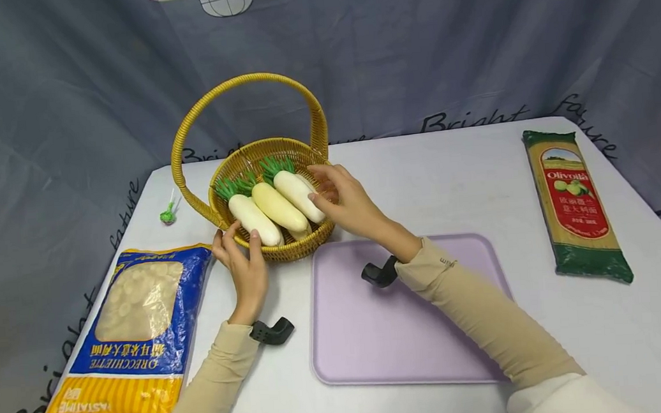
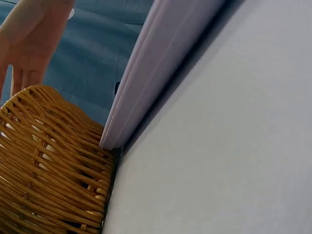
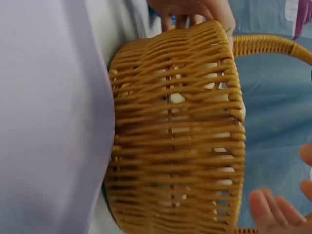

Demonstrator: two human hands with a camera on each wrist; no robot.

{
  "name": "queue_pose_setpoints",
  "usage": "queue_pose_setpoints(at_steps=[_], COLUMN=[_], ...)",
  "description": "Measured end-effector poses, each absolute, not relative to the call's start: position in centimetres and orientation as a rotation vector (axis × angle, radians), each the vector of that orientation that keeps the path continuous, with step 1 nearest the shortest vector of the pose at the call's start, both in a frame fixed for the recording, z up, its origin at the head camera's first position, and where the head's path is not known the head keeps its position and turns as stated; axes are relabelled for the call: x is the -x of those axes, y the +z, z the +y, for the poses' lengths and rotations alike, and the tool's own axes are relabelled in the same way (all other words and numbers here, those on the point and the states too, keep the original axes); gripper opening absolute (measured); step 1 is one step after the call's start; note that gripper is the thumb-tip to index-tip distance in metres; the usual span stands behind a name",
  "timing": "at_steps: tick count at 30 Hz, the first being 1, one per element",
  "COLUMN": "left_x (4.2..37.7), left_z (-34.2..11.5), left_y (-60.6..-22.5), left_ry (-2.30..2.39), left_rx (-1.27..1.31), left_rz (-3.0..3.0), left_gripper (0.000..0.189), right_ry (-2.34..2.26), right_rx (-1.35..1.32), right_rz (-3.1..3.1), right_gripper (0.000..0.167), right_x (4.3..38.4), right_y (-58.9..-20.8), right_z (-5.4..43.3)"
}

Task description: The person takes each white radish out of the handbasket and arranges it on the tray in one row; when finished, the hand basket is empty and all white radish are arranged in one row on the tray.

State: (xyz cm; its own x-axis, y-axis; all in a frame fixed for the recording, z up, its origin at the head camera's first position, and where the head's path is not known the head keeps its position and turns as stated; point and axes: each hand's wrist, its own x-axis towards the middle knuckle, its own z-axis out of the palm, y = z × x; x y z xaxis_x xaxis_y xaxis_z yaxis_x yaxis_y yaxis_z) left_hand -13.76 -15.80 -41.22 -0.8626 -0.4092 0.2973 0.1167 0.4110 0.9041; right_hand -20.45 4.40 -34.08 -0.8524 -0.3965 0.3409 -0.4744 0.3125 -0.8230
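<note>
A yellow wicker basket with a tall arched handle holds several toy radishes with green tops, including a white radish, a pale yellow radish and another white radish. My left hand grips the basket's front-left rim, thumb reaching over it. Over the right rim, my right hand has its fingers spread apart beside the right-hand white radish, with nothing held between them. The right wrist view shows the basket's woven side, with the right fingertips beyond the rim.
A lilac tray lies in front of the basket, under the right forearm. On the left are a blue-and-yellow orecchiette bag and a small green lollipop-like item. A pasta packet lies far right. Grey curtain hangs behind the table.
</note>
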Motion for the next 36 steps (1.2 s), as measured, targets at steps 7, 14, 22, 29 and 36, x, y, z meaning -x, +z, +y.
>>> queue_pose_setpoints(at_steps=[7, 14, 22, 29, 36], left_x=[13.9, 13.8, 13.8, 13.6, 13.6], left_z=[-15.7, -15.6, -16.0, -16.0, -15.8], left_y=[-41.5, -41.6, -41.7, -41.6, -41.6], left_ry=[-1.54, -1.525, -1.507, -1.509, -1.522], left_rx=[-0.237, -0.252, -0.249, -0.254, -0.265], left_rz=[-2.197, -2.205, -2.214, -2.227, -2.215], left_gripper=[0.041, 0.04, 0.04, 0.039, 0.04], right_ry=[1.806, 1.903, 2.0, 1.756, 1.713], right_rx=[-0.605, -0.43, -0.369, -0.526, -0.517], right_rz=[-2.572, -2.781, -3.013, -3.117, -3.132], right_gripper=[0.058, 0.068, 0.07, 0.079, 0.082], right_x=[22.1, 24.2, 25.2, 25.2, 25.1], right_y=[-34.4, -33.8, -32.7, -32.9, -32.6], right_z=[3.3, 2.6, 2.1, 2.2, 2.3])
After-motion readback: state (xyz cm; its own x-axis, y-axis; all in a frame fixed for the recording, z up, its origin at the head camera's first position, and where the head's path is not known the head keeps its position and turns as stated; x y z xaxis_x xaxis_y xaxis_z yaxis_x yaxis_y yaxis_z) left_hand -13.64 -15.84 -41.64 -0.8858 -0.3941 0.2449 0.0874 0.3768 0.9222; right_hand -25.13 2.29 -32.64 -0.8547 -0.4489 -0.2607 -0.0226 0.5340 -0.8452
